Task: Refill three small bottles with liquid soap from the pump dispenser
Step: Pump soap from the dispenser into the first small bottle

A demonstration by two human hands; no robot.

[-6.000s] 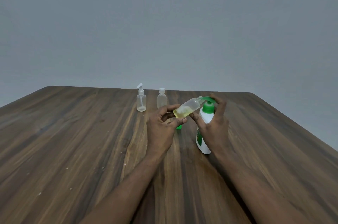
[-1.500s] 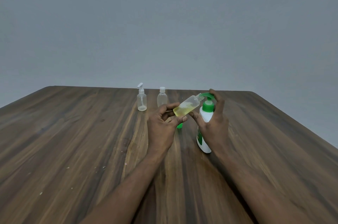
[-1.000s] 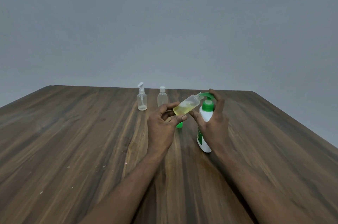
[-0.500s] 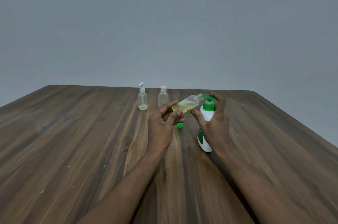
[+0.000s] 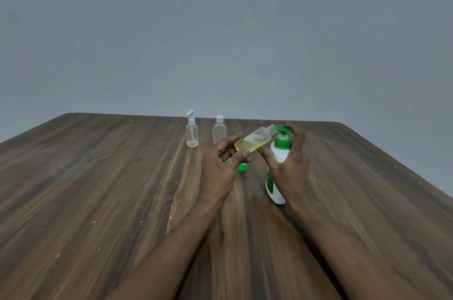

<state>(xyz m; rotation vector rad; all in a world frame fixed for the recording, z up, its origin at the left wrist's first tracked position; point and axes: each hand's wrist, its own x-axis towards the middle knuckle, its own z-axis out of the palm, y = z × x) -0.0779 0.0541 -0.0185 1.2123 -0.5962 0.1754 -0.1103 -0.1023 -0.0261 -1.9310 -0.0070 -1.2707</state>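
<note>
Versus a second ago, small bottle (image 5: 255,140) is tipped slightly flatter, neck kept at the green nozzle. Yellow soap level is barely up, so the first fill is likely ongoing. Left hand (image 5: 221,165) pinches its base, frame centre. Right hand (image 5: 291,165) wraps pump dispenser (image 5: 279,155), finger on the head. Green cap (image 5: 242,167) lies below. Two clear bottles (image 5: 192,134) stand behind, seemingly unfilled. Dark wood table (image 5: 98,189), plain grey wall (image 5: 220,30).

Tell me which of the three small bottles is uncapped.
The tilted bottle in the left hand, part-filled with yellowish soap, its open neck at the pump dispenser. The pump-top bottle and white-capped bottle stand closed farther back.
</note>
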